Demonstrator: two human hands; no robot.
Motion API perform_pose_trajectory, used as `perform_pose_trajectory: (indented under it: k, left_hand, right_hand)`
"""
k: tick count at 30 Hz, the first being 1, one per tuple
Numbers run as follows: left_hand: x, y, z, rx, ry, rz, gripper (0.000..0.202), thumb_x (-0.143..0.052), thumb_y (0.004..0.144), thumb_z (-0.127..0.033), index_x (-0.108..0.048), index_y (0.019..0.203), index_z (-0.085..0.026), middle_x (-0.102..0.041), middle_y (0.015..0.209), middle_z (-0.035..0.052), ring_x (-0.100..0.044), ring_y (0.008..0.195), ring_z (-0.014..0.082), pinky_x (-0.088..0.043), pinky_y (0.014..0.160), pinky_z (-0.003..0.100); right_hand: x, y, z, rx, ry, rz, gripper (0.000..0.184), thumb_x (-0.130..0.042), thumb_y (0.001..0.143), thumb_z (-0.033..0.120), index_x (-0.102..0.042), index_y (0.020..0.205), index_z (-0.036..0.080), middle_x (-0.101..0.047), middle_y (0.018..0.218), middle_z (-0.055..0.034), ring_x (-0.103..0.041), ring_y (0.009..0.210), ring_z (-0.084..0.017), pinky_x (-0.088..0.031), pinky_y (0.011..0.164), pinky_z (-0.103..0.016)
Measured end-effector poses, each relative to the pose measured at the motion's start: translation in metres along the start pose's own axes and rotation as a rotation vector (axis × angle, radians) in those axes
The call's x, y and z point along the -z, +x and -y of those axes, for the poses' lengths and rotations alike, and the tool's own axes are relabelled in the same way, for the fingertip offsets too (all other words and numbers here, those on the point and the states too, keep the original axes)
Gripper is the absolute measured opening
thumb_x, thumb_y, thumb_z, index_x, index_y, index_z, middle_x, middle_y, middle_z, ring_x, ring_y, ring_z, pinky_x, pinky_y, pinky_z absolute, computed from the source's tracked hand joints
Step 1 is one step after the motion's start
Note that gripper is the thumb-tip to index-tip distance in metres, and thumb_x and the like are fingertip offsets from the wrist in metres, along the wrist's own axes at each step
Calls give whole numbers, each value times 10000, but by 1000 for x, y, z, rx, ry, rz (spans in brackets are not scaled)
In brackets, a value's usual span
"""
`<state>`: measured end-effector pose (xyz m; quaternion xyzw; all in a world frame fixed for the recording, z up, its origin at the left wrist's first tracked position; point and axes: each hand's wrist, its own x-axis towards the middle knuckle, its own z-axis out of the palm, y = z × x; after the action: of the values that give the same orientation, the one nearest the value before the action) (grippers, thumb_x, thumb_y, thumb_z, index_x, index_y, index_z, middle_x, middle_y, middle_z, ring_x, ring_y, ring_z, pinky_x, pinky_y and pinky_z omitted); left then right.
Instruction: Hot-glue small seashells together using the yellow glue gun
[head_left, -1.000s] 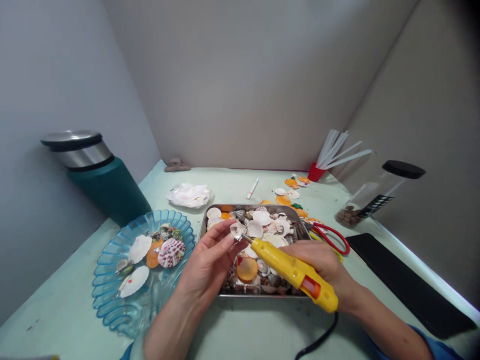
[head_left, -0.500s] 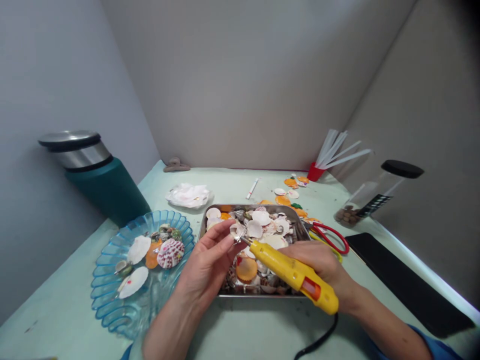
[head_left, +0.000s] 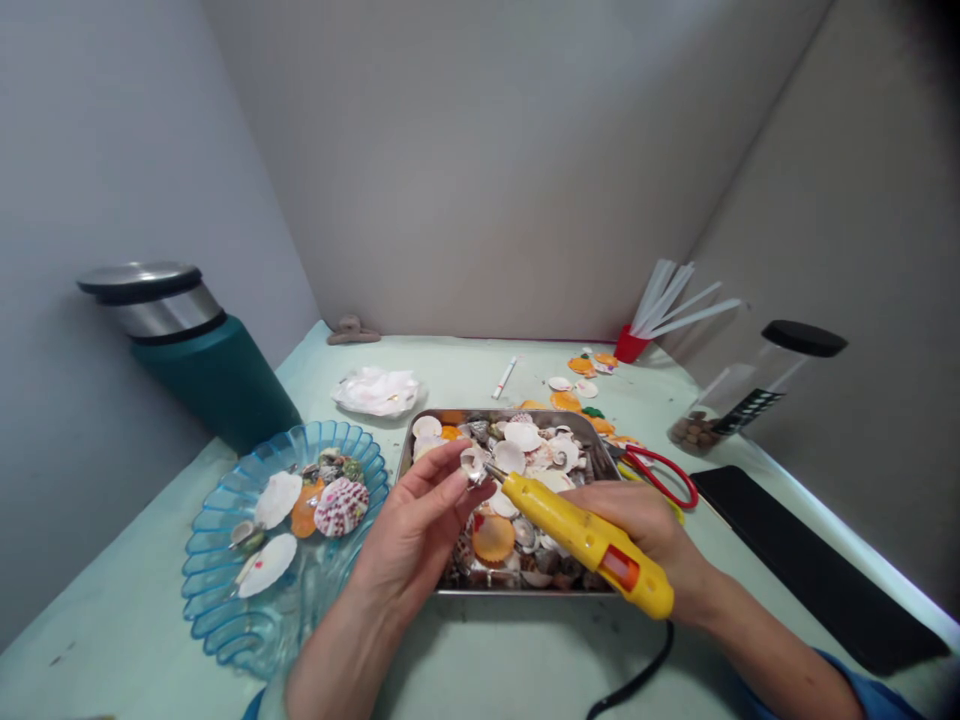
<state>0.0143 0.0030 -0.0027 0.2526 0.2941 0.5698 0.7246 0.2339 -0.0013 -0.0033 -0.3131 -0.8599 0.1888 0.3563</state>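
Observation:
My left hand (head_left: 416, 520) pinches a small whitish shell (head_left: 472, 462) between thumb and fingertips, above the tray. In my right hand (head_left: 637, 525) is a yellow hot glue gun (head_left: 581, 530), its metal nozzle pointing left at the shell. Whether the tip touches the shell I cannot tell. Below both hands stands a metal tray (head_left: 525, 592) full of mixed seashells, among them an orange scallop shell (head_left: 493, 540). A black cord (head_left: 637, 685) runs from the back of the glue gun toward the front edge.
A blue scalloped plate (head_left: 206, 560) with several shells is at left, before a teal bottle (head_left: 217, 380). Behind the tray lie a white plastic bag (head_left: 377, 391) and a marker (head_left: 505, 377). To the right are scissors (head_left: 671, 470), a red cup (head_left: 631, 345) of glue sticks, a jar (head_left: 750, 390) and a black phone-like slab (head_left: 810, 560).
The glue gun's nozzle has shifted slightly right and up, and its rear end has dropped back a little to the left. My left hand still holds the shell in almost the same spot.

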Motion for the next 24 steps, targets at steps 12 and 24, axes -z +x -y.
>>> perform_pose_trajectory:
  k: [12,24]
  left_hand:
    - [1,0,2,0,50,-44,250,-693,712,-105,-717,956,-154,-710,983,49,-623,903,157,-488,829,269]
    - [-4,0,-2,6,9,-88,240,-670,734,-115,-703,969,-152,-687,1003,57,-621,877,145,-494,814,260]
  right_hand:
    - [4,-1,4,-52,-10,58,361,-486,886,449,-643,780,142,-616,652,-45,-545,570,-141,-408,545,-228]
    - [6,1,8,-49,-3,29,352,-492,883,438,-642,763,143,-613,642,-39,-540,551,-134,-419,531,-226]
